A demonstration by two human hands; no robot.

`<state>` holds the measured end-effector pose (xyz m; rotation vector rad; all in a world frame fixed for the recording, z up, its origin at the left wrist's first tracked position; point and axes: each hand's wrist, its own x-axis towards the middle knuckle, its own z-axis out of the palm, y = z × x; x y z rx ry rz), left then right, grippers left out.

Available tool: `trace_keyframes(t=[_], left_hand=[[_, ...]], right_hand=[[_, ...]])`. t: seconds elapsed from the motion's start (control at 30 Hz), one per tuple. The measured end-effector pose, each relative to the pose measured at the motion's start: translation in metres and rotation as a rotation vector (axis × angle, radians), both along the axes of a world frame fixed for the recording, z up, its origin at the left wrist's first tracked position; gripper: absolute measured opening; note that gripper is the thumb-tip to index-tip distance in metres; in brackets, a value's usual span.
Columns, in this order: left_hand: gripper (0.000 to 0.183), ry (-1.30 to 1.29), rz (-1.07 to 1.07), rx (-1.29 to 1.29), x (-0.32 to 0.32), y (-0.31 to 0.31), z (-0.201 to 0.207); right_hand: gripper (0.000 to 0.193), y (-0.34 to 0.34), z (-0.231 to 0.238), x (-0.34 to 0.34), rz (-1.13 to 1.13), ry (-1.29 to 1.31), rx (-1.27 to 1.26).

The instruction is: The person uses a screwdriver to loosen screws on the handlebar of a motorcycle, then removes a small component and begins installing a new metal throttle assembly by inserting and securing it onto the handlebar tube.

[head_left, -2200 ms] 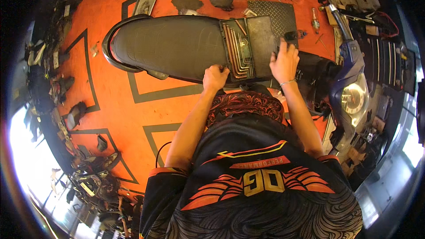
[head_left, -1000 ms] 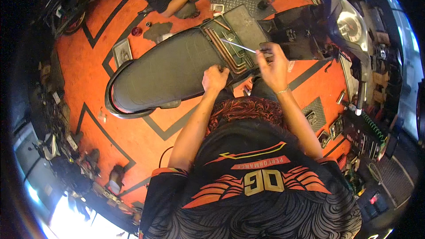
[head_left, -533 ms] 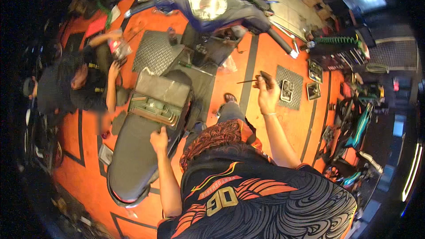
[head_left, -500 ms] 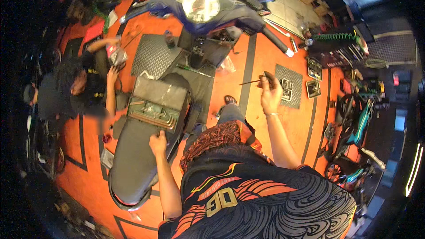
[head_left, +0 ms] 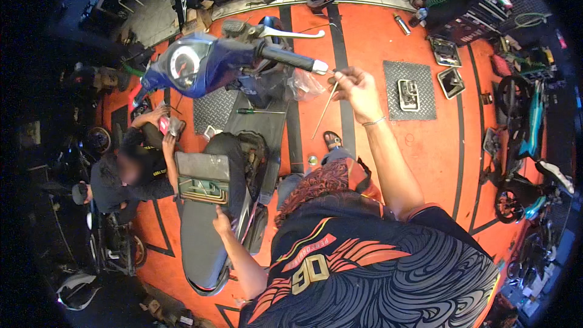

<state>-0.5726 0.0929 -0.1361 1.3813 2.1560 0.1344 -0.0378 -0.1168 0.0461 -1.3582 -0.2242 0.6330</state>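
My right hand (head_left: 357,88) pinches a long, thin hex key (head_left: 325,109) beside the silver end of the scooter's right handlebar grip (head_left: 297,59). The key's long leg slants down toward the floor; its short end is by the bar end, and whether it sits inside I cannot tell. On the scooter seat (head_left: 203,249) lies an unfolded grey case (head_left: 203,164) with several L-shaped hex keys (head_left: 206,191) in it. My left hand (head_left: 223,222) is at the case's near edge, its fingers curled. What they hold, if anything, is hidden.
At left a co-worker (head_left: 121,170) crouches, holding a clear and red packet (head_left: 170,126). A screwdriver (head_left: 258,111) lies on the footboard. Metal trays (head_left: 450,83) and a patterned mat (head_left: 388,73) lie at right. A plastic bag (head_left: 305,85) is below the grip.
My right hand has moved up and left to the handlebar end with the hex key, which now points downward. The handlebar appears farther left as the view shifted. My left hand stays by the case.
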Motion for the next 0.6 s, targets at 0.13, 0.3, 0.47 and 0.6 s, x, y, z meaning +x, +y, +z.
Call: trace_keyframes(t=[0.13, 0.3, 0.47, 0.6], left_hand=[[0.090, 0.123, 0.021, 0.025, 0.035, -0.032, 0.023], [0.082, 0.078, -0.030, 0.167, 0.114, -0.076, 0.050], [0.058, -0.253, -0.261, 0.290, 0.186, -0.088, 0.071], [0.045, -0.477, -0.455, 0.197, 0.304, -0.109, 0.163]], right_hand=[[0.021, -0.003, 0.009, 0.010, 0.100, 0.167, 0.065], [0.017, -0.004, 0.007, 0.023, 0.157, 0.233, 0.112], [0.016, 0.004, 0.017, 0.025, 0.243, 0.414, 0.115], [0.021, -0.004, 0.021, 0.033, 0.267, 0.216, 0.016]])
